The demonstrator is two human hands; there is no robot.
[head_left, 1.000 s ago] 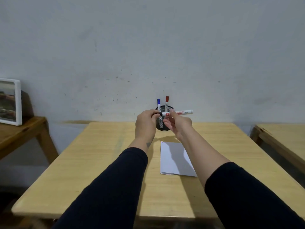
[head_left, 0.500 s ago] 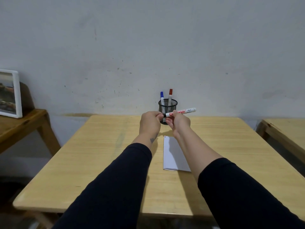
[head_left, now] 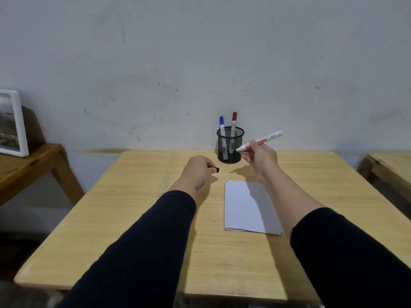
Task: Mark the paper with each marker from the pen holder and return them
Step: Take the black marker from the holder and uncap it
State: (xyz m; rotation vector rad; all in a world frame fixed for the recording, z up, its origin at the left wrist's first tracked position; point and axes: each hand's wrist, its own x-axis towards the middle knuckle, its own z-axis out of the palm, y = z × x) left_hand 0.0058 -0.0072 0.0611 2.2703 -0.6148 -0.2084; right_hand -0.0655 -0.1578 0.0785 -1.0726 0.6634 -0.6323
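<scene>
Uncapped black marker held ready above a sheet of paper on a wooden bench.

The right hand [head_left: 259, 155] pinches the marker [head_left: 259, 141], tip bare; the left hand [head_left: 199, 168] pinches its black cap [head_left: 215, 169]. Best next: lower the tip onto the paper [head_left: 246, 205], just nearer than the mesh pen holder [head_left: 230, 144], which holds a blue marker [head_left: 222, 127] and a red marker [head_left: 233, 123]. Behind stands a scuffed grey wall [head_left: 200, 52].

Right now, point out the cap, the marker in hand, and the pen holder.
cap [head_left: 216, 169]: head view, on its black open end, beyond the left hand's fingertips.
marker [head_left: 260, 141]: head view, on the white barrel's red label.
pen holder [head_left: 230, 145]: head view, on its front mesh wall.
</scene>
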